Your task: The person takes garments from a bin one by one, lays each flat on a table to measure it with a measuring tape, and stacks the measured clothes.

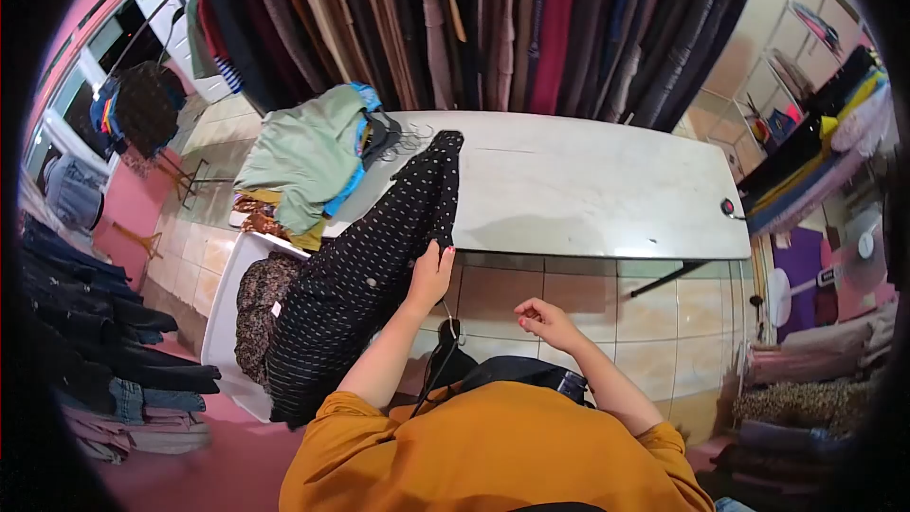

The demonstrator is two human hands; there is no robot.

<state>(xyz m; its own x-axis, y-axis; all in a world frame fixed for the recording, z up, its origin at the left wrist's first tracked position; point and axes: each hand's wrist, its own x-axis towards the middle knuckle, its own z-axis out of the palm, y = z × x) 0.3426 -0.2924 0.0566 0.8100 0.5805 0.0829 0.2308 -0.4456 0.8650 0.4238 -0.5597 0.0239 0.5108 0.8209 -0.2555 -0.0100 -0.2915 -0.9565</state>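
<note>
Black dotted garment (346, 270): it is stretching slantwise, its narrow far end lying on the table and its wide near end hanging down over the bin, out to your left.
Left hand (431, 277): you are pinching the cloth at its right-hand edge, partway along its length.
Long axis: it is running from the table, ahead of your grip, back toward your left side; most of the cloth is lying left of that hand.
Right hand (553, 324): it is hovering over the floor tiles (654, 327), fingers loosely curled, grasping nothing that shows; your left is the nearer hand.
Wire-like piece (456, 327): it is hanging just below your left hand; whether you are holding it, you cannot tell here.
White bin (226, 308): it is standing at your left, a speckled bundle (256, 318) lying inside.
White table (588, 190): it is bearing a pale green garment (305, 156) atop a pile at its left end.
Clothes rack (559, 33): it is standing beyond the table, packed with hanging garments.
</note>
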